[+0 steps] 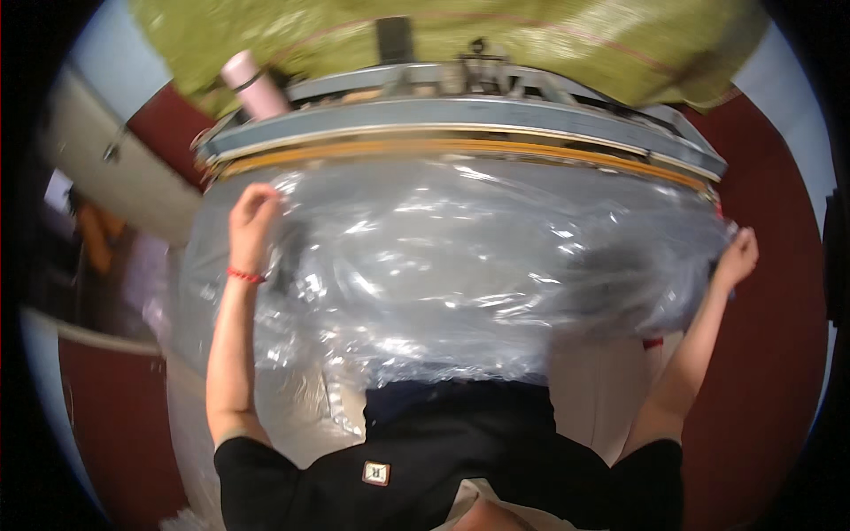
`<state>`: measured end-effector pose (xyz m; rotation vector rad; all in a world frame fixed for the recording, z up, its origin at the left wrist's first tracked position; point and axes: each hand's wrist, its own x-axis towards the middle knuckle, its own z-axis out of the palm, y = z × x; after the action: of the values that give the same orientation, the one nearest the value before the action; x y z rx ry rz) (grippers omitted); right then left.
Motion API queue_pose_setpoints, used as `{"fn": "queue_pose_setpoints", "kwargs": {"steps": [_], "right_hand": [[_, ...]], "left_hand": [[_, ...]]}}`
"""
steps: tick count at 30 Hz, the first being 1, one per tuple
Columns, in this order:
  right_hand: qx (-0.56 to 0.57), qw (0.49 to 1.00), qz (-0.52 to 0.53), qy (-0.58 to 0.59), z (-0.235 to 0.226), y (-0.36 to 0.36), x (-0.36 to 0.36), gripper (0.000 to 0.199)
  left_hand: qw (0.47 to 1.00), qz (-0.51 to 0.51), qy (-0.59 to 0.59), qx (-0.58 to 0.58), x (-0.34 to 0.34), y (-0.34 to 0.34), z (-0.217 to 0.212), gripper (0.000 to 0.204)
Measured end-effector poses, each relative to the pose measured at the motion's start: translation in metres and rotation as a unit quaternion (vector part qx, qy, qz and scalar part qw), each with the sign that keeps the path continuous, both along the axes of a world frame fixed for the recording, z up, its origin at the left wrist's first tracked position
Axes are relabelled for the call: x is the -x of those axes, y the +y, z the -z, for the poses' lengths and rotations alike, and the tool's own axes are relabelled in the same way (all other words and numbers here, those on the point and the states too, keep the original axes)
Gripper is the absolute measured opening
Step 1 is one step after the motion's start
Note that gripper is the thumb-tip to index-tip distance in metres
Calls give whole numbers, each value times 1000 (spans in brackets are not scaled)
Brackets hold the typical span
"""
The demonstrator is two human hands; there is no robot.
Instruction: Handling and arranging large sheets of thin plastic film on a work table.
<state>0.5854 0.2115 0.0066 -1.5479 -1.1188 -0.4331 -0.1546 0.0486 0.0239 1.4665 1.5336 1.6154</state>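
A wide sheet of clear plastic film (434, 257) stretches between my two raised hands, wrinkled and shining, over a grey work surface (208, 239). At its left edge my left hand (255, 212) pinches the film, with a red bracelet on that wrist. My right hand (738, 257) is closed on the film's far right edge, out past the side of the surface. The film's near edge hangs in crumpled folds against the front of my black shirt. Beyond the film's far edge runs a long blue-grey metal bar (460, 115) with an orange strip (443, 146) below it.
A pink bottle (254, 84) stands behind the bar at the left. Green-yellow sheeting (575, 35) covers the background at the far side. A doorway (97, 221) opens at the left. Dark red wall panels (770, 265) flank the right. More plastic (301, 403) lies at the lower left.
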Motion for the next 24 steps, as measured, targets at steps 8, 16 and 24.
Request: {"fn": "queue_pose_setpoints", "kwargs": {"steps": [8,16,24], "right_hand": [[44,770,-606,-194,-68,-83,412,43],[309,528,-791,-10,0,-61,484,16],[303,891,-332,67,31,0,156,19]], "left_hand": [[999,11,-33,-4,-12,-64,-21,4],[962,99,216,134,2,-95,-38,11],[894,308,186,268,-28,-155,82,17]]}}
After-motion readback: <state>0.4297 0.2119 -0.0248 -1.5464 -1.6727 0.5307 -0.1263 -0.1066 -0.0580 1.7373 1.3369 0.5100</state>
